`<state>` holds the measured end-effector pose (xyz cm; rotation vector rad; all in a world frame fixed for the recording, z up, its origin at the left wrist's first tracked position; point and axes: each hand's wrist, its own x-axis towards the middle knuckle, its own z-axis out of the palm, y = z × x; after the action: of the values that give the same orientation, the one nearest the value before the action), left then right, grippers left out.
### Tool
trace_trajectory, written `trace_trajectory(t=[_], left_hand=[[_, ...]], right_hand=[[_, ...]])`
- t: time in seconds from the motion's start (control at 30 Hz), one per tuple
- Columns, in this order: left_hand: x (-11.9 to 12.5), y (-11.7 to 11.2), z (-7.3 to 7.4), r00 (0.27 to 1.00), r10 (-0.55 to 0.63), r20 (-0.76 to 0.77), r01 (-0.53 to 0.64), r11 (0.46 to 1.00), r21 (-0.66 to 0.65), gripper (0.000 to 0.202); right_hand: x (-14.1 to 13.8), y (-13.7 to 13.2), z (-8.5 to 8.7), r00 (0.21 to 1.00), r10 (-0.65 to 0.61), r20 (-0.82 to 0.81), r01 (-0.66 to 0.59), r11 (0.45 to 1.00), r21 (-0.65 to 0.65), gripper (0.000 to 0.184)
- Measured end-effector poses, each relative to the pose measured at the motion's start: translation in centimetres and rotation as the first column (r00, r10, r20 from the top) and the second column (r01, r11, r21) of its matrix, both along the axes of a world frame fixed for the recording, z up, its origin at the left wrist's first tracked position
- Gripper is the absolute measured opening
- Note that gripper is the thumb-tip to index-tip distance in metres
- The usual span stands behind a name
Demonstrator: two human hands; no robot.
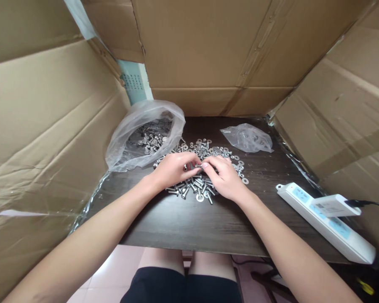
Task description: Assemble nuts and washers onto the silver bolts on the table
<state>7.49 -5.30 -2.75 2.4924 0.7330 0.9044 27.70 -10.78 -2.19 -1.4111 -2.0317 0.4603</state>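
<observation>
Above a pile of loose bolts point(196, 184), my left hand point(177, 168) and my right hand point(221, 173) meet at the fingertips. Between them is a small metal bolt point(198, 166), pinched by the left thumb and fingers. The right thumb and forefinger close on its other end; whether they grip a washer or nut there is too small to tell. Flat washers point(236, 158) and nuts lie scattered behind and to the right of my hands. A clear plastic bag point(120, 145) lies open at the left, with assembled-looking bolts point(154, 143) inside.
A smaller crumpled plastic bag point(251, 139) lies at the back right. On the right edge of the dark table point(183, 223) rests a white power strip point(328, 227) with a plugged-in white adapter point(336, 206). Cardboard walls point(208, 46) surround the table on three sides.
</observation>
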Motion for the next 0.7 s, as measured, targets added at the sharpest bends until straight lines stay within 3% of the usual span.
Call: trace_trajectory(t=[0.2,0.5,0.7], left_hand=[[-0.04,-0.15,0.06,1.000,0.009,0.000,-0.009,1.000,-0.020,0.011],[-0.04,-0.24,0.04,1.000,-0.006,0.016,0.006,1.000,-0.027,0.014],[-0.03,-0.21,0.07,1.000,-0.003,0.011,0.004,0.999,-0.035,0.013]], right_hand=[[-0.12,-0.09,0.10,1.000,0.014,-0.026,-0.013,1.000,0.018,0.011],[-0.22,-0.04,0.01,0.998,0.009,-0.058,-0.006,0.998,0.063,0.009],[-0.17,0.01,0.12,0.999,0.006,-0.042,-0.005,1.000,0.023,0.017]])
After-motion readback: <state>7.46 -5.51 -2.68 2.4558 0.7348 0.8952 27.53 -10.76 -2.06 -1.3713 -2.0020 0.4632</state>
